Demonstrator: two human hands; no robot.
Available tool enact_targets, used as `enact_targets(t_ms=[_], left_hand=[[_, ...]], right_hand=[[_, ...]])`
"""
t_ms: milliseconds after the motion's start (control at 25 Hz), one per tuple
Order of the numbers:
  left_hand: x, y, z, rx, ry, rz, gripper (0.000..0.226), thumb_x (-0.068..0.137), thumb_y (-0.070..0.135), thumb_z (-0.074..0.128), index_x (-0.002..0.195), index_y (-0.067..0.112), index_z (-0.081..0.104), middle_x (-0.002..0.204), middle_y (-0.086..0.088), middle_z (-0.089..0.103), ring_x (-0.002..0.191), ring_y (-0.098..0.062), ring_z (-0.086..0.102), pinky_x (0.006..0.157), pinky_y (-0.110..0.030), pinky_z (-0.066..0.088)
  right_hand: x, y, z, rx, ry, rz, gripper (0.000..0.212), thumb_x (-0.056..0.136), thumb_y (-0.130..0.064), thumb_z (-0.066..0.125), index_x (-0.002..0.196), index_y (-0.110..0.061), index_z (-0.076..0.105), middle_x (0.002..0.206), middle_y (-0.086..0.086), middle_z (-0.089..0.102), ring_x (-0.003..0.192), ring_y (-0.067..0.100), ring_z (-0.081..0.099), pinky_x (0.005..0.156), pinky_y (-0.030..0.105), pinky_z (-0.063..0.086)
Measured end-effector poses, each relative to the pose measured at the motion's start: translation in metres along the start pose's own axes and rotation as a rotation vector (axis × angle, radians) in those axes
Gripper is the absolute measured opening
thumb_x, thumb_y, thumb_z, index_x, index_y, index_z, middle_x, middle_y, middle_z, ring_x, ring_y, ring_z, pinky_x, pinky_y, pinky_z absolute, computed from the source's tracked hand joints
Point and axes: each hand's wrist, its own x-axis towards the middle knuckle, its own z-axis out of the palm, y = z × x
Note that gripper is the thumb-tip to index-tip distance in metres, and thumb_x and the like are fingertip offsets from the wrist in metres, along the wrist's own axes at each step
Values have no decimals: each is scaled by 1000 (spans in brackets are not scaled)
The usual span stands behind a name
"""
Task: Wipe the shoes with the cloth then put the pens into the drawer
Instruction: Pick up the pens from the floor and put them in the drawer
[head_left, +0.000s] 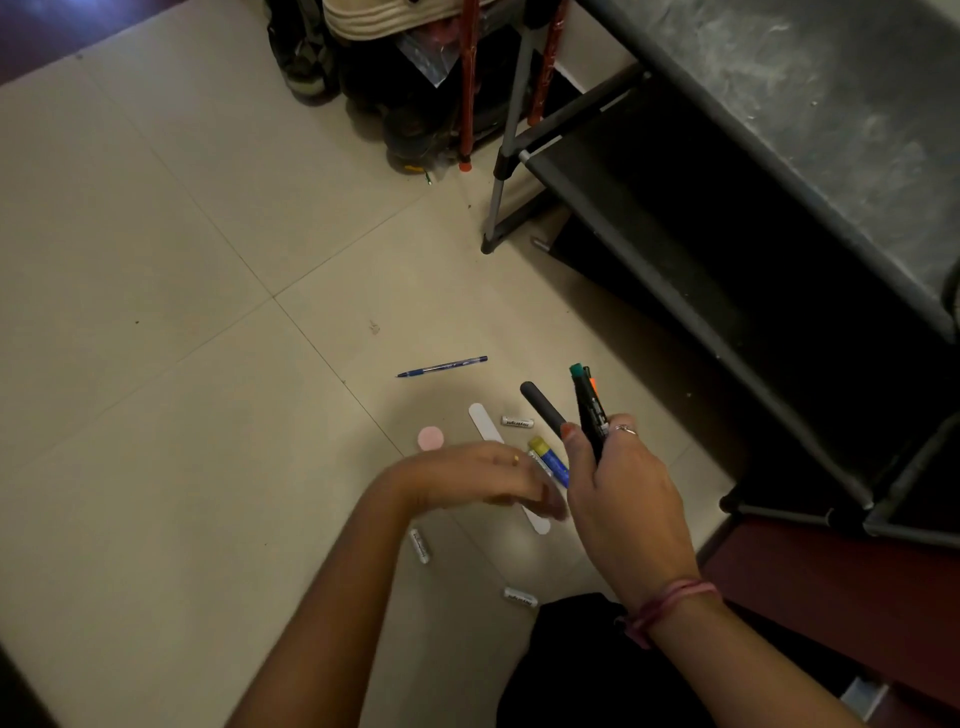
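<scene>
Gathering pens off the tiled floor (182, 312): the right hand (623, 493) grips a bundle of markers (589, 410), fingers curled round the barrels and thumb pressed across them. The bundle stands nearly upright, caps up and tilted slightly away from the person, long axis running from the palm toward the dark shelf unit (727, 260). One grey-capped marker (543, 408) splays out to the left of the thumb, pointing up and left. Judged reason for the upright hold: it keeps the collected pens together and leaves the other hand free to pick.

The left hand (483, 480) hovers low, blurred, fingers loosely extended toward the right hand's knuckles. Whether they pinch anything I cannot tell. Just past its fingertips lies a yellow-capped blue marker (548, 460), long axis diagonal, cap pointing away and left; its lower end is hidden between the hands.

Uncollected: a blue ballpoint (441, 366), well beyond both sets of fingers, lying almost crosswise, tip to the left. A white flat stick (480, 421) runs under the left fingers. Small white cylinders (517, 422), possibly batteries, lie scattered around the hands, and a pink disc (431, 438) lies beyond the left hand.

No cloth in view. The drawer is not clearly identifiable, possibly in the shelf unit to the right.
</scene>
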Motion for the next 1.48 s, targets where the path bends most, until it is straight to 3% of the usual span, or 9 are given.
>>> enact_targets(t_ms=[120,200,360,520,600,800,1160,1320,1480], left_hand=[[44,-40,-72,497,467,-232,26,93,19,51,115,12,64,126,-7,59,118,-23,56,105,-43,40],[67,-68,-98,817,629,-401,39,93,11,45,131,12,52,144,-9,38,134,-27,36,115,-55,20],[87,-97,-113,995,602,-514,53,95,18,41,146,9,33,160,-9,9,148,-26,4,113,-64,1],[94,-108,-121,1157,553,-598,53,98,24,31,150,14,26,162,-4,-4,149,-24,-4,113,-65,-2],[96,-106,-122,1127,541,-591,52,98,24,30,150,18,27,162,-2,-9,149,-23,-5,112,-68,-3],[106,-101,-119,1047,468,-671,55,100,32,25,153,20,15,161,1,-14,149,-21,-9,108,-69,-7],[101,-128,-103,782,597,-511,41,91,27,45,123,3,54,144,-8,22,129,-28,33,117,-54,5],[102,-119,-102,779,592,-575,59,94,33,45,142,2,38,159,-8,1,141,-30,17,118,-51,3],[102,-118,-89,746,670,-551,56,93,27,43,142,1,36,154,-9,14,139,-29,17,119,-45,4]], right_hand=[[-2,4,-2,-251,-135,12,30,99,-41,34,111,-16,43,69,-7,47,57,8,44,46,22,30],[-7,7,3,-449,-311,-4,33,99,-37,36,122,-15,43,83,-4,55,71,13,54,57,24,38],[-15,10,12,-592,-450,-51,31,99,-26,36,127,-14,42,113,2,61,102,21,61,68,28,38],[-13,14,17,-600,-498,-52,32,99,-24,35,129,-12,40,117,2,60,106,21,60,54,28,31],[-13,14,20,-593,-506,-63,33,99,-21,34,130,-11,38,117,3,59,105,22,60,51,26,28],[-16,9,26,-570,-519,-82,34,99,-17,33,133,-10,37,120,5,59,107,24,59,81,32,47],[-17,12,24,-578,-549,-88,35,99,-19,37,132,-9,37,118,6,59,106,24,59,66,28,35],[-13,14,26,-598,-540,-86,36,99,-20,37,133,-9,36,118,6,59,106,24,59,73,30,42],[-14,13,26,-579,-543,-92,37,99,-20,37,135,-8,35,117,6,60,104,23,60,79,32,46]])
